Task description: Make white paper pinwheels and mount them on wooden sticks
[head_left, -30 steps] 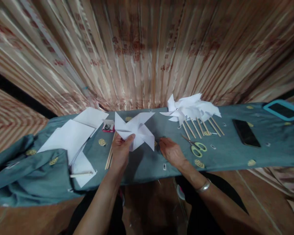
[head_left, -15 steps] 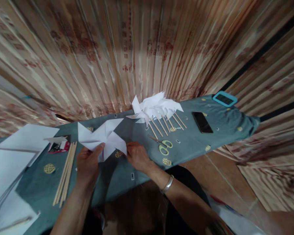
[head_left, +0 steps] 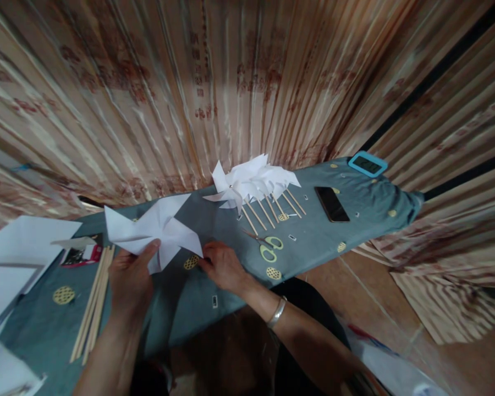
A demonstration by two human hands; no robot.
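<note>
My left hand (head_left: 131,280) grips a white folded paper pinwheel (head_left: 154,228) by its centre, thumb on top, holding it just above the teal cloth (head_left: 313,242). My right hand (head_left: 221,265) rests on the cloth just right of the pinwheel's lower blade, fingers curled together near its tip; what they pinch, if anything, is hidden. A silver bangle (head_left: 276,312) sits on that wrist.
Several finished pinwheels on sticks (head_left: 253,184) lie at the back. Green-handled scissors (head_left: 266,247) lie right of my right hand. Loose wooden sticks (head_left: 91,302), a small red box (head_left: 82,254) and white sheets (head_left: 25,242) lie left. A black phone (head_left: 331,204) and a blue-framed device (head_left: 367,163) lie right.
The view has swung to the right, so everything sits further left in frame. My right hand has closed in on the pinwheel's lower blade. My left hand keeps its hold.
</note>
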